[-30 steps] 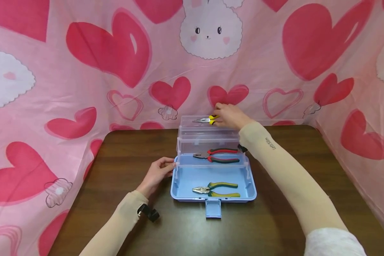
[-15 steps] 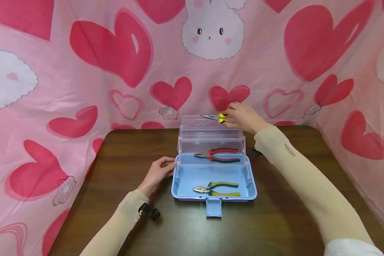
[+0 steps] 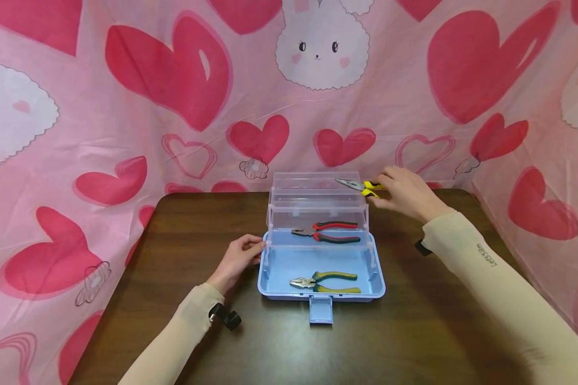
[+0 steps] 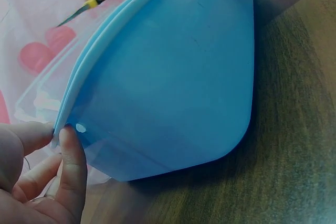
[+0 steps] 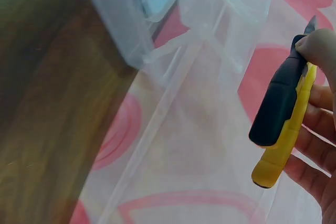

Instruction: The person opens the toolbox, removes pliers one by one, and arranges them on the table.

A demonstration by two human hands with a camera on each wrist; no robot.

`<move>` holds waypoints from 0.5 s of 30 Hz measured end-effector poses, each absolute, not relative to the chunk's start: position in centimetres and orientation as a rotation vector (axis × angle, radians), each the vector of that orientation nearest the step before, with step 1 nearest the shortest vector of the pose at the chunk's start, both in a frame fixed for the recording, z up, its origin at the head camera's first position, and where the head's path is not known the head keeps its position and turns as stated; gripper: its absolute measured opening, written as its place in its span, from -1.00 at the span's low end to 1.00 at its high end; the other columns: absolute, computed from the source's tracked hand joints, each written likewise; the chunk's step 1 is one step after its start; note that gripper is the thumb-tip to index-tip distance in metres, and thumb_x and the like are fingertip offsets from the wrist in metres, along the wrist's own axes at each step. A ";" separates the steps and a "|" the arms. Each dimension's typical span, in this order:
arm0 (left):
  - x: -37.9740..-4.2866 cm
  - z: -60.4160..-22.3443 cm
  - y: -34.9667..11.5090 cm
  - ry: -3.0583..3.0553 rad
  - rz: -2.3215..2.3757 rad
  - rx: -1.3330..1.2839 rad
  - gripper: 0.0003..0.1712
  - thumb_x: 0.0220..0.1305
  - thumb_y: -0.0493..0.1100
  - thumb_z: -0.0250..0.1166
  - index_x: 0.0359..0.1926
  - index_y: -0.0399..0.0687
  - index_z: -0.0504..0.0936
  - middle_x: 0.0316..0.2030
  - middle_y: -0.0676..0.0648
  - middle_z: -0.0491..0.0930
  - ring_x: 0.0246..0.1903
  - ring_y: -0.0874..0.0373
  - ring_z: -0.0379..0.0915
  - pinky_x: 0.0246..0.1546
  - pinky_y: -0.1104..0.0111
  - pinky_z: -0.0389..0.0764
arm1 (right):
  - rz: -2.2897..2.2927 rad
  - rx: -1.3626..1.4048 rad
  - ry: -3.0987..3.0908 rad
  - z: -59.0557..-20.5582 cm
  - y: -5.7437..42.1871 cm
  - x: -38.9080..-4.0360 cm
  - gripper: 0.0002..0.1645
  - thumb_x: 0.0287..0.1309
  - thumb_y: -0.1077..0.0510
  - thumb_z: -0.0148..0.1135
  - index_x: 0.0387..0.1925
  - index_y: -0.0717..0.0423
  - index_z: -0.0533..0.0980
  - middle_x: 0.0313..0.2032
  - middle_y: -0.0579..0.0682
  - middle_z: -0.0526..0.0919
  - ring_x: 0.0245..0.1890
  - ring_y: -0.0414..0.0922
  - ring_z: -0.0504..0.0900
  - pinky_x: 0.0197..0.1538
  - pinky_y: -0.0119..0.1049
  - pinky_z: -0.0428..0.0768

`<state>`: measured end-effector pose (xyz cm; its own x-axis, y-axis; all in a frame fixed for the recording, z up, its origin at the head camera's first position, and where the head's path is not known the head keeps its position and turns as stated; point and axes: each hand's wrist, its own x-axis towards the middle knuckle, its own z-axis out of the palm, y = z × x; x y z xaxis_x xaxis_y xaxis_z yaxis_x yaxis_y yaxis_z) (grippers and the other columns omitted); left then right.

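Note:
A blue toolbox (image 3: pixel 275 264) with stepped, clear plastic trays (image 3: pixel 289 199) stands opened out on the table. Its left rim is pinched between the thumb and fingers of my left hand (image 3: pixel 237 261), as the left wrist view shows closely. Over the upper tray's right end, my right hand (image 3: pixel 407 191) grips needle-nose pliers (image 3: pixel 351 185) by their yellow and black handles, with the tip pointing left. Combination pliers with red and black handles (image 3: pixel 337 225) lie in the middle tray area. Green and yellow combination pliers (image 3: pixel 336 275) lie in the blue base.
The dark wooden table (image 3: pixel 197 224) extends on both sides of the box. From the box's front edge a blue latch (image 3: pixel 320 311) sticks out towards me. Pink cloth with hearts (image 3: pixel 255 139) hangs behind the table and along its sides.
My right hand has carried the needle-nose pliers rightward from above the top tray to its right end. My left hand keeps its place on the rim.

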<state>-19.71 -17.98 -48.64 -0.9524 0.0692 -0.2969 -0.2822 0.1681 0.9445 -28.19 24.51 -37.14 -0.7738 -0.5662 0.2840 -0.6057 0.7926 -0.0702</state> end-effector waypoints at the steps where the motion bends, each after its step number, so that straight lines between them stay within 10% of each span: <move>1: -19.7 -48.6 -18.0 2.177 1.856 -0.203 -0.60 0.48 -0.14 0.32 0.19 -0.30 0.58 -0.13 -0.15 0.69 -0.30 0.12 0.62 -0.15 0.37 0.71 | 0.236 0.883 -2.756 -37.2 25.0 -27.8 -0.51 0.09 0.05 0.58 0.00 0.20 0.65 -0.12 0.09 0.61 -0.12 0.07 0.54 0.02 0.08 0.63; 15: -19.6 -48.9 -18.0 2.161 1.882 -0.198 -0.63 0.48 -0.14 0.33 0.14 -0.30 0.58 -0.18 -0.14 0.71 -0.32 0.12 0.61 -0.16 0.36 0.71 | 0.271 0.612 -2.859 -40.6 32.9 -22.7 -0.49 0.06 0.10 0.59 -0.02 0.28 0.63 -0.11 0.16 0.62 -0.15 0.09 0.59 -0.10 0.17 0.67</move>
<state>-19.61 -17.96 -48.89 -0.9547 0.0726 -0.2886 -0.2760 0.1473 0.9498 -22.72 32.89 -40.57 -0.8931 -0.3827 0.2363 -0.4203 0.8972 -0.1354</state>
